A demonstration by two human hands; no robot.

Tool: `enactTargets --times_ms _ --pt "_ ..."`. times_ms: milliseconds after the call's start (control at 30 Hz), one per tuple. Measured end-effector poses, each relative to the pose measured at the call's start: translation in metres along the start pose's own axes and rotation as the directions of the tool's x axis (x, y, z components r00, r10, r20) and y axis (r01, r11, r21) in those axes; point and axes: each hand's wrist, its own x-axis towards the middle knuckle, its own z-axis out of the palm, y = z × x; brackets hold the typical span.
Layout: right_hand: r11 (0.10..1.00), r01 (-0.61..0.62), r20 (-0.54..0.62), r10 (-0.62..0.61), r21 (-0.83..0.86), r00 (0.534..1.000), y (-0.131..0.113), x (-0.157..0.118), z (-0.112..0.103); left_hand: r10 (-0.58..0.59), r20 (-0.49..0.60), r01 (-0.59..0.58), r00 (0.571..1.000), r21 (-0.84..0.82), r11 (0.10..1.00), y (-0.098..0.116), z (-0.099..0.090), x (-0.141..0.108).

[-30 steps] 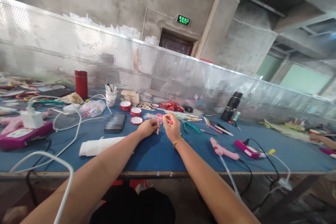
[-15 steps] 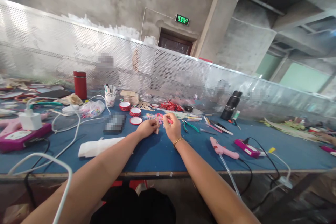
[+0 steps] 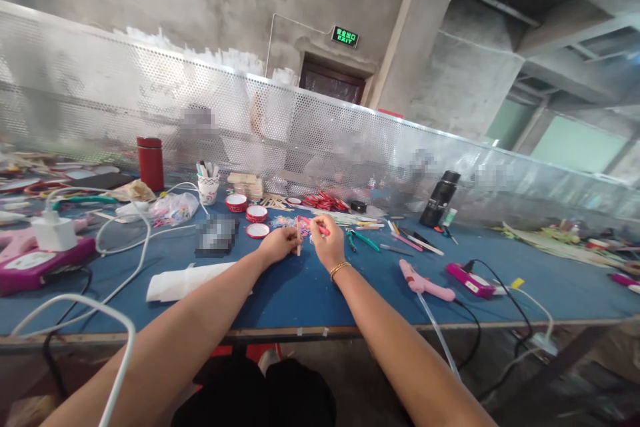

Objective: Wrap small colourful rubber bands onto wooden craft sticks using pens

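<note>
Over the blue-topped table, my left hand (image 3: pixel 280 245) is closed in a pinch on a narrow wooden craft stick (image 3: pixel 299 247), held upright. The stick's upper end looks red. My right hand (image 3: pixel 329 243) is closed around a red pen (image 3: pixel 324 231), whose front end points at the top of the stick; whether the two touch is too small to tell. Behind the hands lies a pile of small multicoloured pieces (image 3: pixel 283 221). Round red-rimmed pieces with white centres (image 3: pixel 257 231) lie left of it. Green-handled pliers (image 3: pixel 367 241) rest to the right.
A pink glue gun (image 3: pixel 425 281) and a purple power strip (image 3: pixel 470 279) lie at right, with cables. A rolled white sheet (image 3: pixel 190 281) sits near my left forearm. A red flask (image 3: pixel 151 164), a pen cup (image 3: pixel 207 188) and a black bottle (image 3: pixel 440 199) stand before the perforated metal screen (image 3: pixel 310 147).
The whole view has shifted very slightly. Both hands keep their holds on the craft stick and the pen, with almost no visible movement.
</note>
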Motion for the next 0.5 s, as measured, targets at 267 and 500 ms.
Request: enactTargets --times_ms 267,500 --pt "1.0 -0.023 0.006 0.023 -0.02 1.0 0.0014 0.0 0.0001 0.001 0.002 -0.001 1.0 0.0 1.0 -0.001 -0.0002 0.0017" --pt "0.999 0.013 0.022 -0.012 -0.037 1.0 -0.0009 -0.0001 0.0001 0.008 0.004 -0.008 1.0 -0.001 1.0 0.0 -0.0002 0.0016"
